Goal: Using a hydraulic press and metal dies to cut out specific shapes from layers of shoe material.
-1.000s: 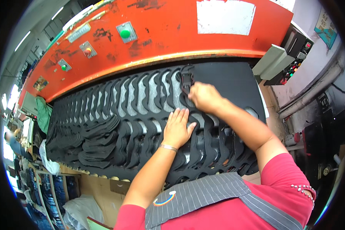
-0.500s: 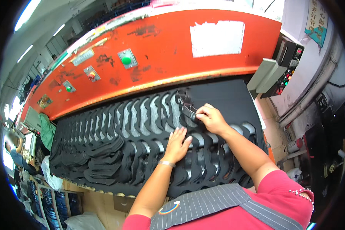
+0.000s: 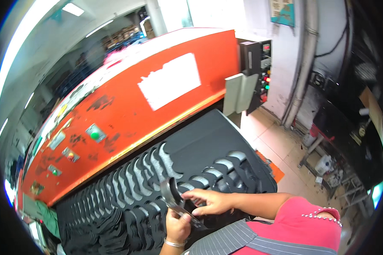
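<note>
A curved dark metal cutting die (image 3: 171,194), a band with a rounded open end, is raised over the near side of the black foam sheet (image 3: 191,144). My left hand (image 3: 177,229) is closed around its lower part, thumb on the outside. From the right, my right hand (image 3: 212,201) grips the same die, its fingers bent against the inner edge. Wavy cut-outs (image 3: 127,178) run in rows along the sheet, with pale grey showing through. Loose black cut pieces (image 3: 113,229) lie piled at the left of the sheet.
Behind the sheet stands an orange press (image 3: 127,114) with green and red buttons. A control box (image 3: 259,63) with lit lamps and a grey bracket (image 3: 234,95) sits at its right end. Farther right are a wall pipe (image 3: 303,72), tiled floor (image 3: 276,144) and a dark bench (image 3: 344,131).
The die has been lifted off the sheet and brought nearer my body. My left hand has left the sheet and taken hold of it. The view has swung to the right.
</note>
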`<state>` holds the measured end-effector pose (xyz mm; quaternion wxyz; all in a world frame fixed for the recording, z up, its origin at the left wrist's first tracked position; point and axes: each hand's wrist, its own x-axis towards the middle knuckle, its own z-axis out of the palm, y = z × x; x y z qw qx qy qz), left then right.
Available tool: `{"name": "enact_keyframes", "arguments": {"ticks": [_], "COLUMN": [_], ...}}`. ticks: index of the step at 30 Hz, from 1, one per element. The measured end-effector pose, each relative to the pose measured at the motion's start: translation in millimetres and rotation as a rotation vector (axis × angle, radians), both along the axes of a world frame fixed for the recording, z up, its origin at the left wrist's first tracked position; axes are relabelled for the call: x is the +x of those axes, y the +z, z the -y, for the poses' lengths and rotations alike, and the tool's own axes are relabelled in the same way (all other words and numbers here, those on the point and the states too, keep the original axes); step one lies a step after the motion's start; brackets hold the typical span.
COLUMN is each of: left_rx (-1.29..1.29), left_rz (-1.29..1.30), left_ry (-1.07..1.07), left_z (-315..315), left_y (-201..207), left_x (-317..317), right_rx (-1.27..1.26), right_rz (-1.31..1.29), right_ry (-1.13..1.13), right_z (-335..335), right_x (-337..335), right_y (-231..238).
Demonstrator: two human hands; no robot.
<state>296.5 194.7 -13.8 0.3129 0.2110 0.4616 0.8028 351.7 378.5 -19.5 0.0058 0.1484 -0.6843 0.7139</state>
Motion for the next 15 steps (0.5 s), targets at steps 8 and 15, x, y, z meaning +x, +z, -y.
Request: {"name": "enact_keyframes", "arguments": {"ticks": [8,15], "left_rx": [-0.211,-0.322], "left_rz": [-0.053,-0.219], "left_ry": [-0.208,0.156], "left_z": [8.0,-3.5], "left_y": [2.5,35.3], "left_x": [22.5,17.8], "right_rx": [0.096,-0.128], "right_rz": [-0.04,0.094], "right_ry": [-0.094,-0.102], "right_z": [17.6,22.6], "right_x": [21.1,13.9], "right_y": [2.9,-4.9]}}
